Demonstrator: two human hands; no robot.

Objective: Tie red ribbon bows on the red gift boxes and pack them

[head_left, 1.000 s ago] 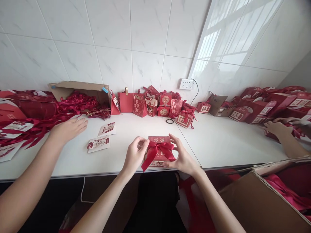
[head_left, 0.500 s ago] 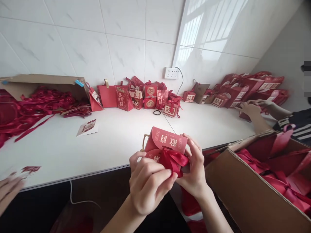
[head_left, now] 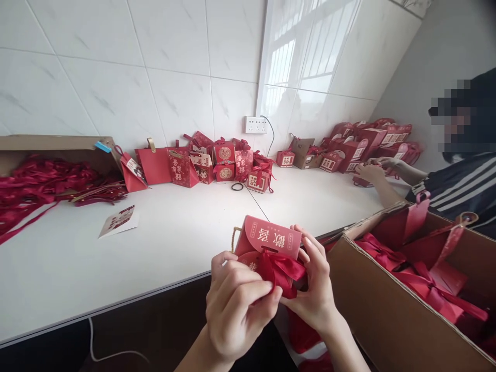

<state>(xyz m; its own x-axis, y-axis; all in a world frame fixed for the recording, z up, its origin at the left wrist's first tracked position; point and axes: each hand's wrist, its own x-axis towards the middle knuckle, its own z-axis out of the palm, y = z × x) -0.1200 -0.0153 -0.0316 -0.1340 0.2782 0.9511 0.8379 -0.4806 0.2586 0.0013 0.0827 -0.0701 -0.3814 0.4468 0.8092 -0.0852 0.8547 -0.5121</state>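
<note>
A red gift box [head_left: 277, 236] with pale printed characters is held in the air just off the table's front edge. Across its front runs a red satin ribbon bow [head_left: 287, 271], and a gold cord loop [head_left: 234, 238] sticks out at its left. My left hand [head_left: 238, 305] pinches the ribbon between thumb and index finger, its other fingers curled against the box. With my right hand [head_left: 313, 281] I grip the box's right side, fingers behind and thumb below. The ribbon's lower end is partly hidden by my fingers.
Right of me stands a cardboard box [head_left: 372, 289] of red ribboned boxes. Finished-looking gift boxes [head_left: 225, 160] line the tiled wall. Ribbons [head_left: 54, 181] fill a carton at left, near a printed card [head_left: 119, 222]. A co-worker's hands [head_left: 374, 170] handle a red box.
My view has turned right, showing more of the co-worker and the cardboard box. My left fingers still pinch the ribbon, slightly shifted. Another hand at the far left has left view.
</note>
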